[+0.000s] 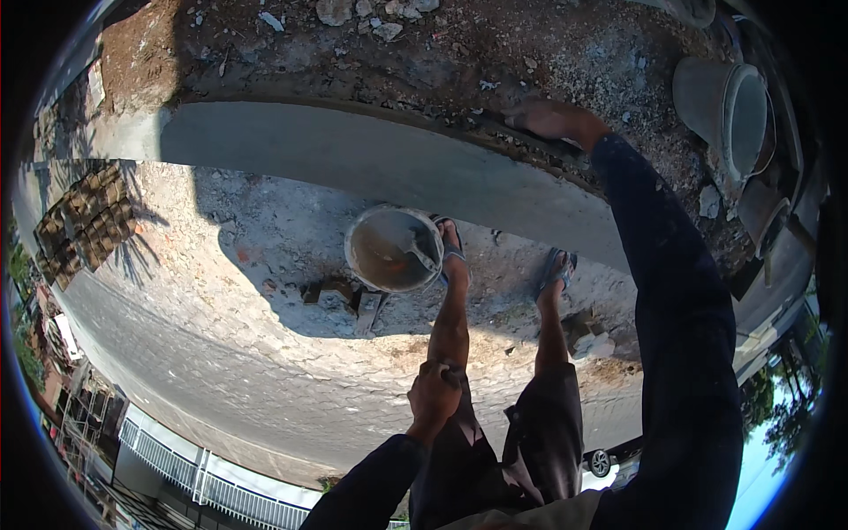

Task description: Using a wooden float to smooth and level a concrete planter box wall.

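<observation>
My right hand [552, 121] reaches over the smooth grey concrete kerb [291, 140] to its far edge, low against the dark soil. Its fingers are blurred, and a dark narrow strip runs along the edge beneath them; whether they grip anything is unclear. Closed by my left knee is my left hand [435, 391], with something dark at its thumb side that I cannot make out. A round bucket [353, 252] stands beside my left foot on the near side of the kerb. Murky liquid and a pale grey tool [426, 252] are inside it.
Broken blocks [337, 296] lie just below the bucket. Another bucket [704, 93] leans at the far right, near a dark container [760, 210]. Stacked brown blocks [88, 216] stand at the left. Rubble [389, 31] is strewn over the soil beyond the kerb; paving [238, 371] lies behind me.
</observation>
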A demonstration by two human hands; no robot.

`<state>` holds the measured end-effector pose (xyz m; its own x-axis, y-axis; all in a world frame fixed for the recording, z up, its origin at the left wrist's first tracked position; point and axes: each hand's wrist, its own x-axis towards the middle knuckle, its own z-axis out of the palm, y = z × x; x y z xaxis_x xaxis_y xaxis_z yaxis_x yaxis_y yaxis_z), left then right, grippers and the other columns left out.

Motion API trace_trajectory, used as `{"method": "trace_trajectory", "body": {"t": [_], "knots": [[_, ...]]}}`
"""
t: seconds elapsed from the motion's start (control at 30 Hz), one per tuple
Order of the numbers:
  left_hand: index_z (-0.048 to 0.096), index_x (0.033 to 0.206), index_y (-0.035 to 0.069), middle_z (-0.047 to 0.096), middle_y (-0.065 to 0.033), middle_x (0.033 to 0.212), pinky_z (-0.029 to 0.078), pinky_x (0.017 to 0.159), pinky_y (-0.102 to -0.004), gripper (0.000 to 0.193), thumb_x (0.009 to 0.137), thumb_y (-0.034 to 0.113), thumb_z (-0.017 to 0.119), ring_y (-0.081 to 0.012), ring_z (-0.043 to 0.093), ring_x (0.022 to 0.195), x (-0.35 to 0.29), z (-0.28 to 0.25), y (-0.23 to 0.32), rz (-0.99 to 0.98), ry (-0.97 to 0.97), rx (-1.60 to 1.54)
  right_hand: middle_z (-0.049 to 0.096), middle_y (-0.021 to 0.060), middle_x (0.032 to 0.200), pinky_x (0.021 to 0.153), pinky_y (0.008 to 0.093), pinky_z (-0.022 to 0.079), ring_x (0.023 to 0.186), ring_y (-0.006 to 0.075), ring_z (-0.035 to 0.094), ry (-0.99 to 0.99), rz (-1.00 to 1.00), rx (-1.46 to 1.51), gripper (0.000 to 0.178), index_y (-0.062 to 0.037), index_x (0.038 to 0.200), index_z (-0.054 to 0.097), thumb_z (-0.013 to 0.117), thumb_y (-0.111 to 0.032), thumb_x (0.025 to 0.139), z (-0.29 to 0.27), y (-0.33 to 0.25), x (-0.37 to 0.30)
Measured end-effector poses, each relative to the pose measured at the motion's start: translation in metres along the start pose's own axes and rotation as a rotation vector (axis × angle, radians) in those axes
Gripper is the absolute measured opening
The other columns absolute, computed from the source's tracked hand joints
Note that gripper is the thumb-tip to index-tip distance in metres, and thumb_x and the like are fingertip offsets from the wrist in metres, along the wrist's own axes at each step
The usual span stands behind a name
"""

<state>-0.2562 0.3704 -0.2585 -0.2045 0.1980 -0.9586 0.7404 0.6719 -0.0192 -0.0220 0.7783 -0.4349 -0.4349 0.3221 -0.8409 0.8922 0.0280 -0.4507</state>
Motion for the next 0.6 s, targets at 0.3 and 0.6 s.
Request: {"method": "trace_trajectory", "body": {"t": [0.3,0.6], "knots": [[0.070,0.099,0.013,0.065,-0.0150,0.114,0.051,0.087,-0.0495,0.029,0.089,0.026,0.047,-0.0371,0.065,0.101,-0.003,0.006,0.008,0.019,0.054,0.050,0.046,0.0159,0.145,0.108,0.0432,0.038,0.130,0.0336,0.047,-0.106,-0.016,0.015,0.049,-0.0151,0.143,0.049,0.048,-0.037,0.099,0.039,0.041,0.001],[0.069,0.100,0.015,0.066,-0.0106,0.113,0.052,0.086,-0.0475,0.022,0.088,0.026,0.055,-0.0348,0.065,0.102,-0.003,0.018,0.012,0.009,0.089,0.139,0.054,0.0164,0.136,0.103,0.0422,0.041,0.123,0.0327,0.053,0.071,-0.024,0.076,0.044,-0.0141,0.137,0.057,0.050,-0.035,0.098,0.021,0.052,-0.042]]}}
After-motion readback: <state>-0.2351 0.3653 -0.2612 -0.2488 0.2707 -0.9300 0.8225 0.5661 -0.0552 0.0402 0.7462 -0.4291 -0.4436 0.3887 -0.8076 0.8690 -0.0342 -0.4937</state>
